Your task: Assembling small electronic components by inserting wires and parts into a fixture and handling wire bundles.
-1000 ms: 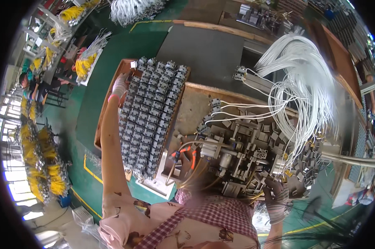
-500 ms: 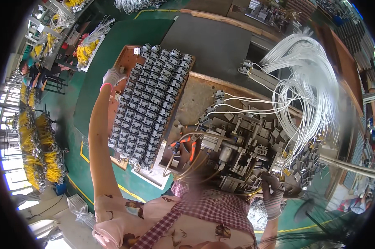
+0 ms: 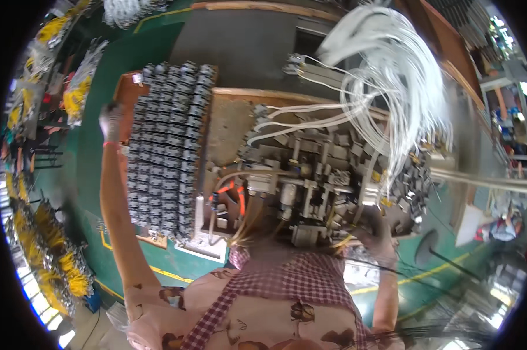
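Note:
My left arm stretches out to the far left. My left hand (image 3: pixel 110 121), in a striped glove with a pink band at the wrist, is at the left edge of a reddish-brown tray (image 3: pixel 126 93). Beside it in the tray stand close rows of small grey-and-black blocks (image 3: pixel 164 137). The fingers are blurred, and I cannot make out anything in them. My right hand (image 3: pixel 377 236), also gloved, is smeared by motion near the right front of a metal fixture (image 3: pixel 310 198) with clamps and tubes. Whether it holds anything does not show.
A large bundle of white cables (image 3: pixel 400 64) arches over the right back; several cables run left to small blocks (image 3: pixel 259 119). Loose metal pieces (image 3: pixel 406 186) crowd the fixture's right. Orange-handled pliers (image 3: pixel 241 200) lie at its left. A white tray (image 3: pixel 217 252) stands in front.
The whole view has shifted and turned, so the bench sits further left and straighter. My left hand stays by the tray's left side. My right hand remains near the fixture, now blurred.

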Demonstrator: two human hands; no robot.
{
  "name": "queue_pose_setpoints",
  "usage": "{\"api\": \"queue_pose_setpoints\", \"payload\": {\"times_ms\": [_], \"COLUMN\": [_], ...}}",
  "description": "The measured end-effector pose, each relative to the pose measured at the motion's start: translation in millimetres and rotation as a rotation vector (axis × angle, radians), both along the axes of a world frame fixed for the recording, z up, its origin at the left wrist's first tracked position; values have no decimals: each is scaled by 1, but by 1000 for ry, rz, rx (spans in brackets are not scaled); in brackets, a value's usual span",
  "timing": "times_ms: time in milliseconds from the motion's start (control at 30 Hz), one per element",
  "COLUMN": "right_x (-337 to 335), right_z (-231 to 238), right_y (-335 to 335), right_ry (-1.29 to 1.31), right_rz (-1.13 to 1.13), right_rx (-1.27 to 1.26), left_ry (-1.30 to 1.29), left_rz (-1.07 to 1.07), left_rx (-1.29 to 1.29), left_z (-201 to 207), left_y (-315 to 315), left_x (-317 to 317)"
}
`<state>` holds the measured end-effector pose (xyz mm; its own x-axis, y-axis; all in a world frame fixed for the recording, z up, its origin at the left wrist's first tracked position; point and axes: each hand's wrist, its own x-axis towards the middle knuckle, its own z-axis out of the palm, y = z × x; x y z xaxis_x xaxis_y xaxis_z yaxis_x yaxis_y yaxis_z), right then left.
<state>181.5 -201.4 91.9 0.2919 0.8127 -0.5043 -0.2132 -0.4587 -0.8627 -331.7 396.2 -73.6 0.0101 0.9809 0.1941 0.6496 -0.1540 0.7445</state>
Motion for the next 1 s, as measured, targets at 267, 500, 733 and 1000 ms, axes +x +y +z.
{"api": "queue_pose_setpoints", "payload": {"times_ms": [267,500,733,1000], "right_x": [-38,-21,-10,-12], "right_z": [-8,-12,-15,-30], "right_y": [65,39,39,46], "right_ry": [-684,-812,-901,-449], "right_rz": [221,129,147,302], "right_rx": [454,492,504,474], "left_ry": [-718,-603,-185,-619], "left_rz": [-757,-1089,-1201,-978], "left_rx": [-446,-564,-305,-625], "left_z": [157,95,123,87], "left_y": [-298,-431,-442,-466], "left_x": [219,319,333,309]}}
